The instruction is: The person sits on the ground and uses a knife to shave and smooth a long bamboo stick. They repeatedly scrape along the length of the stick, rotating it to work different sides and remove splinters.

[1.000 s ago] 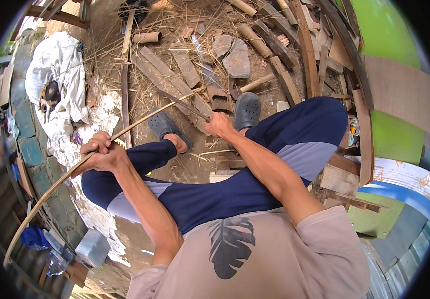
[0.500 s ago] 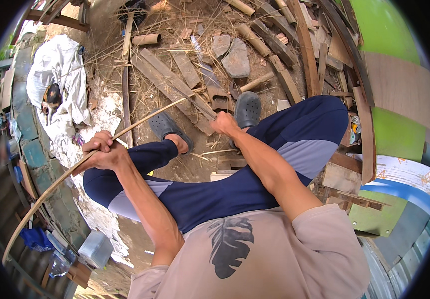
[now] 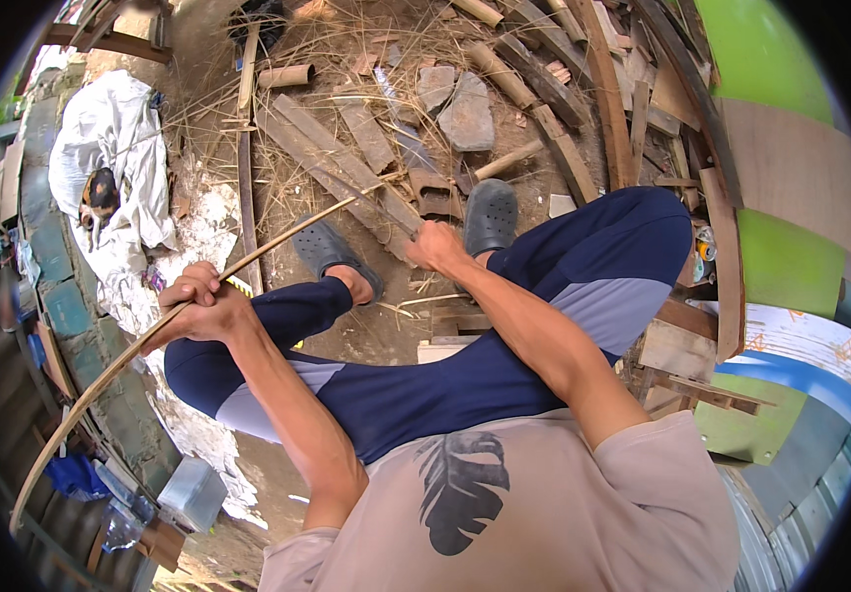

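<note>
My left hand [image 3: 198, 308], above my left knee, is closed around a long, thin bamboo strip [image 3: 275, 244]. One end of the strip curves down to the far left; the other points at the ground between my feet. My right hand [image 3: 437, 245] is a fist in front of my right shoe. From it a narrow grey blade, seemingly a knife [image 3: 389, 209], slants up and left, close to the strip's tip. The fingers hide its handle. A thin pale sliver shows beside that tip.
Wooden planks [image 3: 322, 158], flat stones [image 3: 466, 116], bamboo pieces [image 3: 501, 77] and dry shavings litter the ground ahead. On the left, a small black, orange and white animal, seemingly a cat [image 3: 100, 195], lies on a white cloth [image 3: 129, 123]. Long boards [image 3: 603, 89] line the right.
The bamboo strip's tip has moved slightly left and down, with my left hand shifting a little the same way. My right hand stays closed and has shifted slightly left.
</note>
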Action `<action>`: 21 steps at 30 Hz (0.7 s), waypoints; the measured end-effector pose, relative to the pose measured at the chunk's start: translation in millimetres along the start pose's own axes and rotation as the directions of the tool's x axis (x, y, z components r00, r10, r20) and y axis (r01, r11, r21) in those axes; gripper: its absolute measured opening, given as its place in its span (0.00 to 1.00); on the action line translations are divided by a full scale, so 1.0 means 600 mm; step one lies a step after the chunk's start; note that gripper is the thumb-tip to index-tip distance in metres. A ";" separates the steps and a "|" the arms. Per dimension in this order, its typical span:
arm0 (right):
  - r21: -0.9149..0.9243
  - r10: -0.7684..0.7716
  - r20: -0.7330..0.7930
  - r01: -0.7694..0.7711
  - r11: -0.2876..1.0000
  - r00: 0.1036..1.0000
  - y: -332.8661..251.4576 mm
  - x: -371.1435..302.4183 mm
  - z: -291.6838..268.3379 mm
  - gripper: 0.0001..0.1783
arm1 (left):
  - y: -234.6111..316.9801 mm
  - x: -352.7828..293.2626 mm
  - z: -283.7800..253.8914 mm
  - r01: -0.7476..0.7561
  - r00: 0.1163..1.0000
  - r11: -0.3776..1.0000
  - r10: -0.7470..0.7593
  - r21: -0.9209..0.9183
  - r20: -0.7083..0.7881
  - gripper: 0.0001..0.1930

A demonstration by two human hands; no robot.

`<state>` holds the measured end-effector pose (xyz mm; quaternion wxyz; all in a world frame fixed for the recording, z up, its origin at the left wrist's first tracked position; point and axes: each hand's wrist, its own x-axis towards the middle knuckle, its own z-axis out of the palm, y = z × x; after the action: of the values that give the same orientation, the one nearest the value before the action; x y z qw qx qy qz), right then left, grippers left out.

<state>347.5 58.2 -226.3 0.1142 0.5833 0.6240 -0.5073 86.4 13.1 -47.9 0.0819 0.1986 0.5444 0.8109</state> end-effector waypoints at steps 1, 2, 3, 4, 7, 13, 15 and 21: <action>-0.008 -0.054 -0.008 0.054 0.999 0.999 -0.018 -0.013 -0.006 0.26 | 0.000 0.001 -0.002 0.000 1.000 1.000 0.000 0.009 0.000 0.48; -0.013 -0.107 -0.015 0.107 0.994 0.994 -0.041 -0.029 -0.016 0.26 | 0.000 0.001 -0.003 -0.007 1.000 1.000 0.007 0.000 0.000 0.48; -0.019 -0.161 -0.022 0.161 0.987 0.987 -0.051 -0.037 -0.019 0.25 | -0.002 0.003 -0.008 -0.010 1.000 1.000 0.010 -0.014 0.006 0.47; -0.029 -0.223 -0.060 0.222 0.975 0.973 -0.045 -0.035 -0.013 0.25 | -0.005 0.004 -0.015 -0.013 1.000 1.000 0.014 -0.027 0.010 0.47; -0.047 -0.191 -0.141 0.186 0.981 0.971 0.000 -0.008 0.004 0.24 | -0.006 0.008 -0.011 -0.007 1.000 0.999 0.008 -0.046 0.030 0.46; -0.106 0.032 -0.122 -0.045 0.993 0.992 0.071 0.049 0.008 0.25 | -0.003 0.002 0.008 -0.025 0.999 0.999 0.025 -0.022 0.026 0.46; -0.074 0.005 -0.074 -0.010 0.997 0.997 0.010 0.014 0.003 0.25 | -0.005 0.001 0.004 -0.022 1.000 1.000 0.023 -0.019 0.020 0.46; -0.020 -0.109 -0.026 0.109 0.994 0.994 -0.010 0.004 -0.004 0.24 | -0.005 0.006 -0.003 -0.015 0.999 0.999 0.017 -0.036 0.033 0.46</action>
<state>342.4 62.6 -224.0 0.0834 0.5540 0.6611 -0.4990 81.9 13.9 -50.3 0.0881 0.2151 0.5269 0.8175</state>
